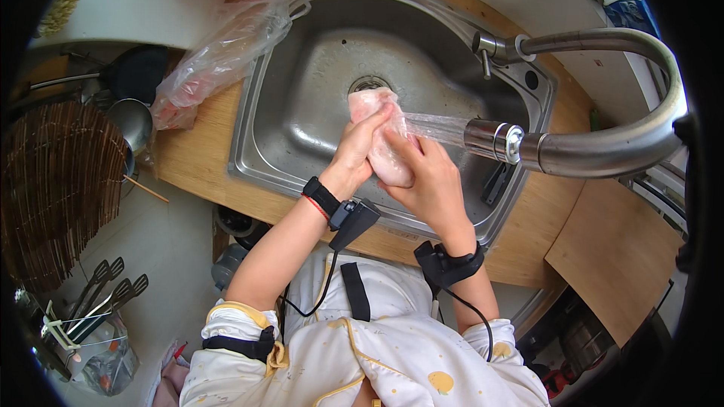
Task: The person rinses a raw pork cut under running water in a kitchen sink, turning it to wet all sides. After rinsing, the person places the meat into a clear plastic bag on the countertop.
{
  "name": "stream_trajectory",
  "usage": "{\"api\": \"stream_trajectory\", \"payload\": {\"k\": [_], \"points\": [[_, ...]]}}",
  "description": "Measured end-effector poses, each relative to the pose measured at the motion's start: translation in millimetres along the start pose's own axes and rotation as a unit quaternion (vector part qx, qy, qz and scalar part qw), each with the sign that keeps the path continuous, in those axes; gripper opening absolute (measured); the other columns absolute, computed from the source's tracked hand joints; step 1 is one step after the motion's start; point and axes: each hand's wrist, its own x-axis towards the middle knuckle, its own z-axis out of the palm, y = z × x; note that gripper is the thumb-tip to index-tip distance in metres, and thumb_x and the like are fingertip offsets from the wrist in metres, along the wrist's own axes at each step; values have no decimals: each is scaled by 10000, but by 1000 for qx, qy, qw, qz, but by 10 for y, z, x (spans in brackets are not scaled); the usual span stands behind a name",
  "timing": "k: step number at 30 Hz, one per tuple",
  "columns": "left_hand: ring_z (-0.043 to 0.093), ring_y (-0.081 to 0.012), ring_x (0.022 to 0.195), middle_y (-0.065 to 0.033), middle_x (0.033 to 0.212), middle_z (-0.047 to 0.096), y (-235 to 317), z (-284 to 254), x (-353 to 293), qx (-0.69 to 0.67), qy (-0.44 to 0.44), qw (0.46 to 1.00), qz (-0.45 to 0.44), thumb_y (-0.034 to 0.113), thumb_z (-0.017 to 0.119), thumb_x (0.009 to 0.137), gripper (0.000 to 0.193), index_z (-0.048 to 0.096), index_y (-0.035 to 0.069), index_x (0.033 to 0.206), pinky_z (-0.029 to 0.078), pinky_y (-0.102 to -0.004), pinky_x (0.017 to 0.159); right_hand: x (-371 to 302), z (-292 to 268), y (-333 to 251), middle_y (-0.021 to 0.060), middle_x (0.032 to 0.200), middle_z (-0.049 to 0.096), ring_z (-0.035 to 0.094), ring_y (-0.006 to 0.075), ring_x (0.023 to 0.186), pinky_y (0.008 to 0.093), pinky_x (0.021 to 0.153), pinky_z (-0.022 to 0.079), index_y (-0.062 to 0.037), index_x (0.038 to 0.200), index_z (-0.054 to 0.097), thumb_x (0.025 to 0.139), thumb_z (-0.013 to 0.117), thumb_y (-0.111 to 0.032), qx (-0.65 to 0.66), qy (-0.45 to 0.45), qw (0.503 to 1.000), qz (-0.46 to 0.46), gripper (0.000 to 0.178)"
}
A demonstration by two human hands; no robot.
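A pale pink piece of raw meat [391, 160] is held between my two hands over the steel sink [302, 53]. My left hand [353, 149] grips its left side, with the thumb lying across the top. From the right, my right hand [431, 173] closes on the other side, its fingers against the meat. Water streams from the faucet head [492, 140] onto the meat and my right fingers. Just beyond the meat lies the drain [369, 83], partly covered by it.
A clear plastic bag [219, 60] with something pinkish in it lies at the sink's left edge on the wooden counter [188, 151]. The curved faucet neck [656, 105] arches over the right side. Slotted spatulas [105, 294] and a bamboo mat [60, 188] are at the left.
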Motion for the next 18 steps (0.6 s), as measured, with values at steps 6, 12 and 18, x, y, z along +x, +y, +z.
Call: {"api": "stream_trajectory", "payload": {"k": [6, 12, 18], "points": [[609, -167, 882, -24, 956, 613, -101, 40, 131, -97, -14, 995, 16, 423, 517, 930, 367, 556, 115, 1124, 525, -331, 780, -67, 62, 464, 106, 1229, 567, 534, 235, 1133, 359, 932, 449, -41, 1295, 492, 922, 539, -280, 544, 28, 778, 314, 445], [580, -149, 899, -23, 986, 585, -134, 91, 121, -61, -83, 995, 16, 548, 406, 936, 489, 541, 112, 1114, 490, -322, 831, -206, 336, 707, 133, 1184, 581, 586, 248, 1063, 410, 869, 495, -13, 1226, 518, 955, 472, -330, 795, -18, 474, 378, 419], [564, -135, 1013, -60, 1073, 596, -237, 136, 6, 200, 18, 971, 133, 453, 482, 941, 475, 528, 36, 1164, 474, -303, 847, -102, 463, 672, 105, 1136, 605, 584, 205, 1040, 349, 896, 490, -1, 1154, 566, 897, 592, -130, 651, 176, 634, 377, 289]]}}
